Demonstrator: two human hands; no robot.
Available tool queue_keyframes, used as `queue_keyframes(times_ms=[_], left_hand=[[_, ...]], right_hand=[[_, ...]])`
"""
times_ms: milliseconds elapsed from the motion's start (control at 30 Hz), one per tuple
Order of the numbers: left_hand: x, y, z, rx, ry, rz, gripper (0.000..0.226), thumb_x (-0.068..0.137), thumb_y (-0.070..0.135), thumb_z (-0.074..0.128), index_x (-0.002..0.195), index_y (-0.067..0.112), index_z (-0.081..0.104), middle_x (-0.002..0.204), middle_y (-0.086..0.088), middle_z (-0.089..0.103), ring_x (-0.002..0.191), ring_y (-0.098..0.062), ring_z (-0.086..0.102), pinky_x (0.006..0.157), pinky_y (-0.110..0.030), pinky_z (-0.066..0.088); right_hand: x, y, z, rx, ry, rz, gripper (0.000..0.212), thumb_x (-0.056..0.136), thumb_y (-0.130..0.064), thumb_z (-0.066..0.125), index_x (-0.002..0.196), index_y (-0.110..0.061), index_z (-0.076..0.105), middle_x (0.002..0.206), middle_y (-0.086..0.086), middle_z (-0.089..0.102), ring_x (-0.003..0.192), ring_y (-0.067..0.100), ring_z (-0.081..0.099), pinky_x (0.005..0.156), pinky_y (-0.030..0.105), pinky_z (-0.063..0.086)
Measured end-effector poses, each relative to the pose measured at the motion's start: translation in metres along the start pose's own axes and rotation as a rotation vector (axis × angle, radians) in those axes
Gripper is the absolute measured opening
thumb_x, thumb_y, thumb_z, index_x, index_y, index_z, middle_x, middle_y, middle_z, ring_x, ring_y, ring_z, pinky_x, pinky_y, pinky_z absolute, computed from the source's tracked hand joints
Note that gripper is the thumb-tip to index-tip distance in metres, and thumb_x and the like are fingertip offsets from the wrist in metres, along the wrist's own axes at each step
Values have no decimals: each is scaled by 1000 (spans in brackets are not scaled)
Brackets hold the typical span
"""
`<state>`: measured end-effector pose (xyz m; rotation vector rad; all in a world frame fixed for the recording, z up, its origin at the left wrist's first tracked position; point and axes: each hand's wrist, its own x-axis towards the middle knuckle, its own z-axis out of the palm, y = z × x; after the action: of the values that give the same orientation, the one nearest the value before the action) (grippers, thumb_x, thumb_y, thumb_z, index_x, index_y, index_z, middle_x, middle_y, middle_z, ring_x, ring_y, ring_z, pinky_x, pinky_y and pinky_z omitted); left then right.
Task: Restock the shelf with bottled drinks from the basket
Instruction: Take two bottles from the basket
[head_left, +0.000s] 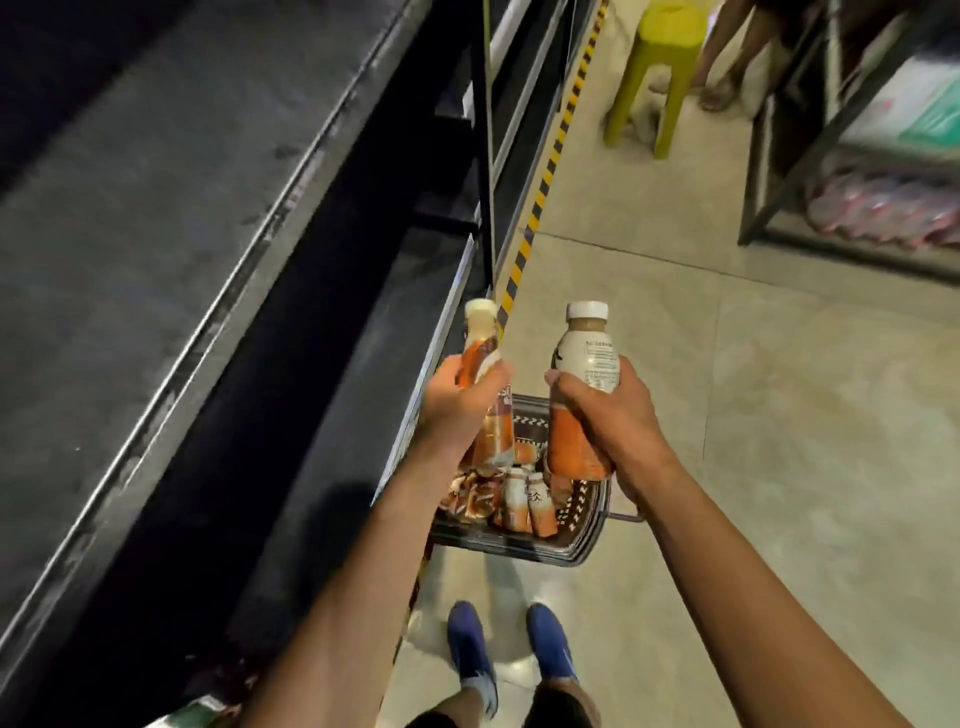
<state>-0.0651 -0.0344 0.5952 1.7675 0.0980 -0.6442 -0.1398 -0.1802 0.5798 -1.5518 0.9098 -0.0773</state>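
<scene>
My left hand (457, 410) grips an orange-and-white bottled drink (485, 358) by its middle, cap pointing up and away. Around a second bottle (587, 353) of the same kind, with a white cap and white upper label, my right hand (608, 410) is wrapped. Both bottles are held above a dark wire basket (582, 535) on the floor, which contains several more such bottles (519, 499). The dark metal shelf (156, 218) runs along my left, its top board bare.
A yellow-and-black hazard strip (545, 192) runs along the shelf base. A green plastic stool (654, 67) and another person's legs (727, 57) stand far ahead. A black rack (779, 171) with pink packaged goods is at the right. My blue shoes (514, 654) are below.
</scene>
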Motion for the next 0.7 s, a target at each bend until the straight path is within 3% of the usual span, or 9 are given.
queue_keyframes(times_ms=[133, 233, 333, 433, 567, 700], left_hand=[[-75, 39, -27, -98, 86, 78, 17, 88, 32, 71, 97, 21, 63, 92, -1, 68, 84, -16, 68, 75, -37, 57], [-127, 49, -47, -168, 221, 139, 10, 89, 30, 69, 96, 27, 62, 97, -2, 70, 82, -13, 70, 68, -28, 58], [-179, 48, -70, -261, 348, 176, 12, 90, 28, 69, 98, 22, 64, 102, -13, 71, 88, -29, 73, 76, -43, 61], [-237, 46, -98, -361, 502, 231, 15, 91, 24, 67, 103, 16, 62, 104, -19, 70, 86, -35, 73, 64, -31, 58], [-331, 36, -136, -378, 736, 316, 15, 89, 29, 68, 100, 21, 63, 99, -14, 71, 84, -32, 73, 71, -39, 61], [-435, 12, -169, -432, 996, 381, 14, 90, 25, 66, 101, 17, 62, 100, -18, 70, 85, -34, 72, 62, -30, 57]], right_hand=[[-56, -49, -13, 21, -76, -129, 51, 75, -36, 82, 116, -23, 55, 105, -1, 69, 92, 17, 68, 80, 39, 58], [-92, -71, -10, 42, -209, -203, 52, 71, -40, 82, 115, -26, 57, 104, -1, 70, 90, 17, 70, 75, 36, 59], [-128, -91, 5, 11, -383, -287, 47, 72, -39, 82, 111, -27, 60, 101, 0, 71, 88, 17, 70, 72, 33, 57], [-171, -110, 27, -36, -561, -377, 49, 66, -43, 81, 108, -28, 61, 97, -3, 72, 86, 16, 70, 73, 34, 57], [-248, -128, 62, -35, -856, -436, 47, 66, -41, 81, 108, -27, 63, 95, -1, 73, 82, 17, 71, 69, 33, 58], [-344, -132, 97, -48, -1143, -496, 46, 70, -39, 81, 110, -28, 63, 97, -2, 74, 87, 17, 72, 76, 36, 59]])
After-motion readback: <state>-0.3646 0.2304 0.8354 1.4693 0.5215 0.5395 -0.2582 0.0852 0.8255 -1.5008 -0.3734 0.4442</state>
